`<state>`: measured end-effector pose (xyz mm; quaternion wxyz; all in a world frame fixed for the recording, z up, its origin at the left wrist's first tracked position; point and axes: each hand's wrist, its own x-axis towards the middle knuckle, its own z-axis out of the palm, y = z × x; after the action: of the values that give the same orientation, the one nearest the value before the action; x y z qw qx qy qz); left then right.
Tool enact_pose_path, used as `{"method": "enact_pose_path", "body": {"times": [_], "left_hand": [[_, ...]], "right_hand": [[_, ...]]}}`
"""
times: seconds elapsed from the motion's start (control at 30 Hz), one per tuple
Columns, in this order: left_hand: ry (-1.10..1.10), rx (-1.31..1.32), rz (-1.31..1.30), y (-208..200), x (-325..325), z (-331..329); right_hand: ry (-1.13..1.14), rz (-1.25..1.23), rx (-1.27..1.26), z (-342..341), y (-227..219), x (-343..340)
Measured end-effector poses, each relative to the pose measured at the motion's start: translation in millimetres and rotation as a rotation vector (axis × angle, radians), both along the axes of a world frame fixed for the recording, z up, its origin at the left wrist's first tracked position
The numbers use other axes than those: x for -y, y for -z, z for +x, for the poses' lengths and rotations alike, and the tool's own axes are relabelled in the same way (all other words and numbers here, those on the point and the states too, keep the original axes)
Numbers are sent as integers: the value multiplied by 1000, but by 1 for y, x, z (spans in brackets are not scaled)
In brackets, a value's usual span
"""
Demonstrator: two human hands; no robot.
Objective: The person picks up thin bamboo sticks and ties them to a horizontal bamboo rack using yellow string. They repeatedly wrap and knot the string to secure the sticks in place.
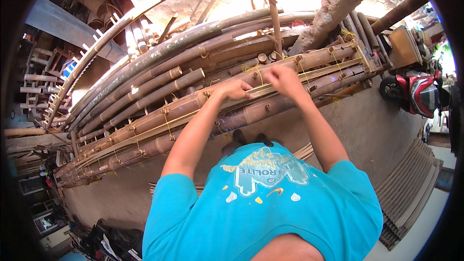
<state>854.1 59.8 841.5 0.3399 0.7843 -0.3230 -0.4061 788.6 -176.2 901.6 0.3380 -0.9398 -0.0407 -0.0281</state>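
A long frame of bamboo poles (183, 108) lies across in front of me, its poles tied with yellow cord (254, 70). My left hand (235, 89) rests closed on a pole near a cord knot. My right hand (282, 75) is raised just above the frame, fingers pinched together on the cord, slightly blurred. A thin flat bamboo slat (309, 73) runs along the frame under both hands.
More bamboo poles (159, 53) are stacked behind the frame. A concrete pillar (333, 5) rises at the upper right. A red motorcycle (415, 92) stands at the right. Corrugated sheets (411, 183) lie on the floor at the lower right. A bamboo ladder-like rack (43, 82) is at the left.
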Motion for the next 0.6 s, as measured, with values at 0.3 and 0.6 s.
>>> {"method": "enact_pose_path", "body": {"times": [0.3, 0.6], "left_hand": [[64, -52, 112, -15, 9, 6], [43, -31, 117, -10, 10, 4]], "right_hand": [[19, -46, 136, -52, 25, -27], [-136, -26, 191, -51, 31, -17]]}}
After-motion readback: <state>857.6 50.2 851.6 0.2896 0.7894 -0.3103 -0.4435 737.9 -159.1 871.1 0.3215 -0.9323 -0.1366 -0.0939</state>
